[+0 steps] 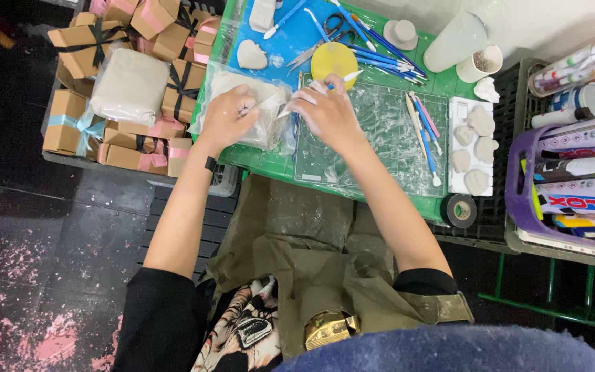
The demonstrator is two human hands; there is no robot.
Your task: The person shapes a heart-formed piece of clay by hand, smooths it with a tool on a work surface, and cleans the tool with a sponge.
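Left hand [227, 114] clamped on clear plastic bag [253, 110] holding pale clay, upper middle of frame, on the green mat [352, 189]. Right hand [328, 110] just beside it, fingers pinched together on a thin white tool [344, 77] near the bag's edge. Yellow disc [334, 60] just above right hand. Clear cutting sheet [387, 131] under right hand. White tray [470, 145] with clay pieces at right. Tape roll [458, 210] below tray. Brown gift boxes [80, 48] with ribbons, upper left. Purple basket [518, 193] far right.
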